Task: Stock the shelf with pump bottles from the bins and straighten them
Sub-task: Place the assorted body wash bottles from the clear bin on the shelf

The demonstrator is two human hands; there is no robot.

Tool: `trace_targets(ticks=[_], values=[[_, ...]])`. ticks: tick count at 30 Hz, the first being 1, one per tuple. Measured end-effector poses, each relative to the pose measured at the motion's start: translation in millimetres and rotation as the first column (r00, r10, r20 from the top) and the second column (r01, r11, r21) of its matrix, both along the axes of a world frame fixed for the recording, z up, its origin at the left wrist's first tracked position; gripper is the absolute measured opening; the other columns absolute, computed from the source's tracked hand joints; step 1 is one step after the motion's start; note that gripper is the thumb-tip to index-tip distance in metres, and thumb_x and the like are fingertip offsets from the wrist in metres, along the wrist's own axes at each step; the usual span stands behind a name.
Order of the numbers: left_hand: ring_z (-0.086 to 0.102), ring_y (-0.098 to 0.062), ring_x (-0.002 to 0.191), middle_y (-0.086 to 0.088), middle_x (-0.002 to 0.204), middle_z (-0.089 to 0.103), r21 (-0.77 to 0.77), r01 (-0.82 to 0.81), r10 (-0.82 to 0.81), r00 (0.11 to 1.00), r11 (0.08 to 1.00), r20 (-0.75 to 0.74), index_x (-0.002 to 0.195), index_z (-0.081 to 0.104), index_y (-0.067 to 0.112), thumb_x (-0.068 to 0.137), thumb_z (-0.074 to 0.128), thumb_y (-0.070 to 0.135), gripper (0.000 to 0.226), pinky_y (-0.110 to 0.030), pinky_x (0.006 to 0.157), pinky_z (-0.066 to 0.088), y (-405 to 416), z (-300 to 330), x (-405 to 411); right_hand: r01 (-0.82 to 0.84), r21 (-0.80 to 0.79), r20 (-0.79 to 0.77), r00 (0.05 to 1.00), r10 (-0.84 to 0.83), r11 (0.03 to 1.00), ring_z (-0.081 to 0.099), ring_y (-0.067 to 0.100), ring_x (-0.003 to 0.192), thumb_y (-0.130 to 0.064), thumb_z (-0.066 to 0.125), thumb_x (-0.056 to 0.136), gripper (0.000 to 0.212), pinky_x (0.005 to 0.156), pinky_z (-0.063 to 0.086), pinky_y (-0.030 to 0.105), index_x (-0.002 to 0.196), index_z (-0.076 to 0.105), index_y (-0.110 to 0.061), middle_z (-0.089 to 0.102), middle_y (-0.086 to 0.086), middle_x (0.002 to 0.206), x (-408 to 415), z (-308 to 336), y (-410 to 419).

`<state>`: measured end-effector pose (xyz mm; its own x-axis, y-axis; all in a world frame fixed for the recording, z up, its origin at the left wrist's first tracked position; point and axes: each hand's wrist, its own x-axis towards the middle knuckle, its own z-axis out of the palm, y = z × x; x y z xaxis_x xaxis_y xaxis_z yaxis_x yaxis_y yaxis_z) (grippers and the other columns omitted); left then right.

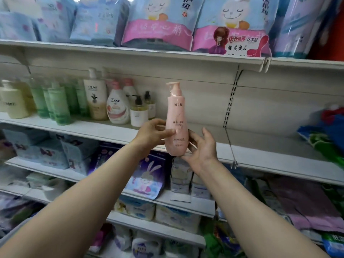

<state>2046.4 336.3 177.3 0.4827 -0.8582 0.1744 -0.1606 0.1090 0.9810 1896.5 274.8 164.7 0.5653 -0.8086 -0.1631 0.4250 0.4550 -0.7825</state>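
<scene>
both hands hold an upright pink pump bottle (176, 120) before the shelf (104, 130): left hand (151, 132) gripping its side, right hand (200, 148) cradling its base.

The left hand (151, 132) covers the left flank of the pink bottle (176, 118), and the right hand (200, 148) hides its lower right side and part of its base. Small print on its label is unreadable. Left of the hands, the green bottles (55, 101) blur together, and the rear ones are hidden behind the front row.
</scene>
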Motion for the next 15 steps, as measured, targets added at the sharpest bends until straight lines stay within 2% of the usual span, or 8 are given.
trace_targets(ticks=[4, 8, 13, 15], values=[[0.070, -0.028, 0.104, -0.014, 0.113, 0.070, -0.007, 0.025, -0.024, 0.999, 1.000, 0.034, 0.125, 0.062, 0.004, 0.086, 0.075, 0.012, 0.041, -0.048, 0.090, 0.058, -14.2, -5.0, 35.2, -0.009, -0.122, -0.127, 0.992, -0.006, 0.993, 0.057, 0.020, 0.124, -0.059, 0.029, 0.100, 0.064, 0.114, 0.032, 0.055, 0.131, 0.064, -0.015, 0.065, 0.000, 0.131, 32.4, -4.0, -11.9], [0.070, -0.027, 0.106, -0.011, 0.114, 0.072, -0.005, 0.033, -0.032, 0.998, 0.999, 0.052, 0.129, 0.063, 0.007, 0.088, 0.073, 0.011, 0.043, -0.050, 0.094, 0.056, -27.8, -14.8, 67.8, -0.008, -0.128, -0.113, 0.994, -0.007, 0.992, 0.058, 0.024, 0.123, -0.057, 0.031, 0.101, 0.064, 0.112, 0.039, 0.051, 0.136, 0.059, -0.011, 0.065, 0.007, 0.131, 63.7, -10.3, -18.7], [0.067, -0.026, 0.113, -0.009, 0.120, 0.071, -0.034, 0.065, -0.063, 0.996, 0.997, 0.062, 0.134, 0.061, 0.010, 0.088, 0.072, 0.008, 0.048, -0.051, 0.098, 0.054, -46.8, -27.7, 99.8, 0.020, -0.142, -0.127, 0.991, -0.039, 0.990, 0.059, 0.018, 0.120, -0.057, 0.031, 0.102, 0.062, 0.104, 0.044, 0.041, 0.137, 0.058, -0.014, 0.064, 0.007, 0.132, 94.3, -16.2, -27.7], [0.066, -0.023, 0.114, -0.006, 0.122, 0.071, -0.053, 0.081, -0.077, 0.995, 0.995, 0.066, 0.135, 0.061, 0.013, 0.089, 0.071, 0.009, 0.047, -0.051, 0.099, 0.053, -53.3, -32.8, 108.6, 0.043, -0.147, -0.133, 0.989, -0.063, 0.988, 0.059, 0.019, 0.118, -0.056, 0.032, 0.102, 0.061, 0.108, 0.043, 0.043, 0.137, 0.058, -0.014, 0.063, 0.009, 0.133, 104.1, -17.6, -33.5]])
